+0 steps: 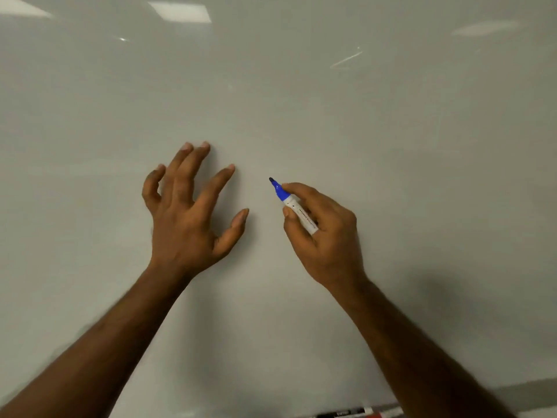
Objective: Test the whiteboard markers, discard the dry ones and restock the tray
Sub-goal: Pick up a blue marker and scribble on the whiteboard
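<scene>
A whiteboard (301,101) fills the view, and I see no ink mark on it. My right hand (325,236) grips an uncapped blue whiteboard marker (291,203), white barrel with a blue front, its dark tip pointing up and left close to the board. My left hand (187,212) is spread with straight fingers, fingertips at or near the board, to the left of the marker tip; it holds nothing. Along the bottom edge lie other markers (358,413), one with a black cap and one with red on it, on what looks like the tray.
Ceiling lights reflect in the board's upper part (180,12). A faint scratch-like streak (346,58) shows at the upper right. A grey strip of wall or ledge (530,393) appears at the lower right, below the board's edge.
</scene>
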A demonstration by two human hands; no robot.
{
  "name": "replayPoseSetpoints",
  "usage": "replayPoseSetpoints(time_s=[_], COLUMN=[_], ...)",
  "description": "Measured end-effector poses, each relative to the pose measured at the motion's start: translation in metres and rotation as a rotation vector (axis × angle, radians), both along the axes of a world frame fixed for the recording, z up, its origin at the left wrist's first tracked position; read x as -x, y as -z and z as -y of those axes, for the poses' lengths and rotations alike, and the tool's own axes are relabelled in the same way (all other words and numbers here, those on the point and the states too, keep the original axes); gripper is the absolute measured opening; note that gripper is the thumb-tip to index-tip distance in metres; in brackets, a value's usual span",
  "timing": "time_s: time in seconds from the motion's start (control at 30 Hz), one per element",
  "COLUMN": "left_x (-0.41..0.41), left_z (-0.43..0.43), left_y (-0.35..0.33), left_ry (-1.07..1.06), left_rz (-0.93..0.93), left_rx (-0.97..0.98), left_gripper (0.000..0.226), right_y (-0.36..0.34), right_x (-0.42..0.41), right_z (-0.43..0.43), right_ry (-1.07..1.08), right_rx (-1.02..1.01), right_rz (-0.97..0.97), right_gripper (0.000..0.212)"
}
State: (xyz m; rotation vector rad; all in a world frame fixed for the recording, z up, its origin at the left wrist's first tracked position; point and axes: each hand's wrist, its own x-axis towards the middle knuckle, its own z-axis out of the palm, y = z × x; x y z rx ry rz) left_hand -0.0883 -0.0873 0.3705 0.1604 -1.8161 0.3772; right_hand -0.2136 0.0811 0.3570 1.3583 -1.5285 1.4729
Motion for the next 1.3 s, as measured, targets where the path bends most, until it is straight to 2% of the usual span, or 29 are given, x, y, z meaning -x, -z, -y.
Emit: replayPoseSetpoints(time_s=[0.17, 0.3, 0.47, 0.6, 0.73, 0.87, 1.0, 1.13, 1.3], left_x=[0.009, 0.012, 0.015, 0.017, 0.019, 0.020, 0.020, 0.023, 0.026], left_z=[0.005, 0.005, 0.006, 0.005, 0.003, 0.001, 0.000, 0.000, -0.003], left_y=[-0.056, -0.064, -0.061, -0.059, -0.046, -0.026, -0.011, -0.007, -0.005], left_ry=[-0.044, -0.118, -0.147, -0.161, -0.164, -0.160, -0.163, -0.158, -0.166], left_rz=[-0.061, -0.061, -0.075, -0.077, -0.085, -0.066, -0.048, -0.059, -0.071], left_rx=[0.042, 0.046, 0.065, 0.047, 0.019, -0.003, -0.021, -0.021, -0.036], left_gripper=[0.060, 0.070, 0.072, 0.074, 0.075, 0.074, 0.075, 0.074, 0.075], right_y=[-0.046, -0.059, -0.037, -0.026, -0.009, 0.004, 0.025, 0.044, 0.062], right_x=[0.010, 0.016, 0.010, 0.022, 0.014, 0.019, 0.009, 0.015, 0.006], right_z=[0.008, 0.010, 0.015, 0.011, 0.011, -0.002, -0.005, -0.020, -0.024], right_ry=[0.085, 0.144, 0.156, 0.200, 0.179, 0.237, 0.202, 0.228, 0.169], right_rx=[0.089, 0.160, 0.049, 0.130, 0.043, 0.103, -0.037, 0.022, -0.059], right_rz=[-0.087, -0.088, -0.189, -0.134, -0.147, -0.076, -0.070, 0.054, 0.131], right_gripper=[0.033, 0.034, 0.038, 0.038, 0.041, 0.037, 0.036, 0.035, 0.033])
